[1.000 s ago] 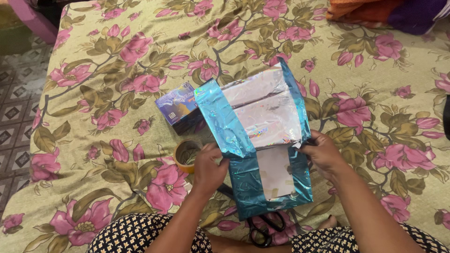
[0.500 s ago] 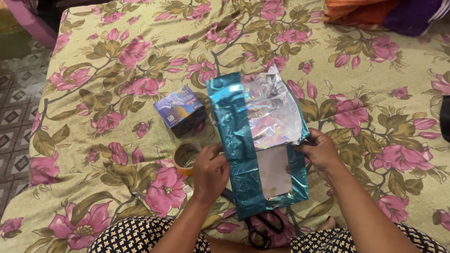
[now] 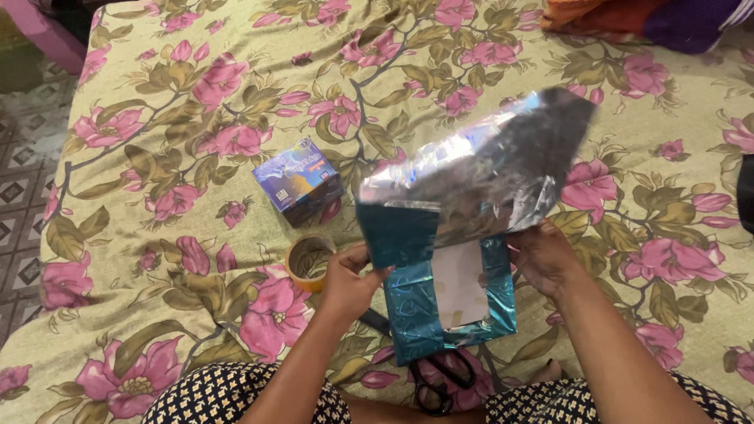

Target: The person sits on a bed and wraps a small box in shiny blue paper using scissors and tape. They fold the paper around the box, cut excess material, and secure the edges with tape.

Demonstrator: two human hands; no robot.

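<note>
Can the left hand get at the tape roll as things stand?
Probably yes: the tape roll lies bare on the bedspread just beside the left hand, but that hand is gripping the wrapped box.

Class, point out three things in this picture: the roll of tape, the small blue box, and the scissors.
roll of tape [image 3: 310, 263], head view, on its rim.
small blue box [image 3: 297, 182], head view, top face.
scissors [image 3: 444, 385], head view, black handle loops.

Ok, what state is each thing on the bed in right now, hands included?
Left hand: grips the left edge of the wrapping paper.
Right hand: grips the right edge of it.
Wrapping paper: shiny blue, partly folded round a flat parcel, white patch uncovered.
Paper flap: lifted, silver side showing.
Tape roll: lying flat.
Small box: closed, on the bedsheet.
Scissors: partly under the parcel, blades hidden.
</note>
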